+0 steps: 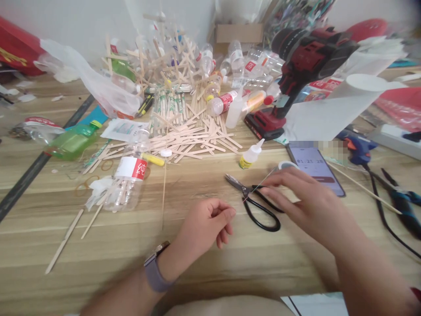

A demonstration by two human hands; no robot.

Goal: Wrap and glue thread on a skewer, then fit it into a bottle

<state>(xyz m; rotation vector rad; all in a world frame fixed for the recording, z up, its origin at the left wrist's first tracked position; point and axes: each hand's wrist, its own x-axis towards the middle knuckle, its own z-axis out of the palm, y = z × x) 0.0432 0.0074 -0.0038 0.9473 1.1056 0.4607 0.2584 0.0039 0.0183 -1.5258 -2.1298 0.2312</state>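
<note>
My left hand (pixel 213 221) is closed in a pinch just above the wooden table, with a thin thread (pixel 265 177) running from near its fingertips up to the right. The thread leads toward a white ring-shaped roll (pixel 288 165), partly covered by my right hand (pixel 301 193). That hand hovers with fingers stretched forward and slightly apart, over the upper handle of black-handled scissors (pixel 263 215). I cannot make out anything gripped in it. The scissors lie between both hands, blades pointing up-left. Beyond them stands a small glue bottle (pixel 251 154) with a pointed nozzle.
A phone (pixel 314 169) lies at the right, beyond my right hand. A red cordless drill (pixel 296 74) stands behind it. Wooden sticks (pixel 187 142) are heaped at the back centre. A clear plastic bottle (pixel 126 175) lies at the left, and pliers (pixel 404 210) at the right.
</note>
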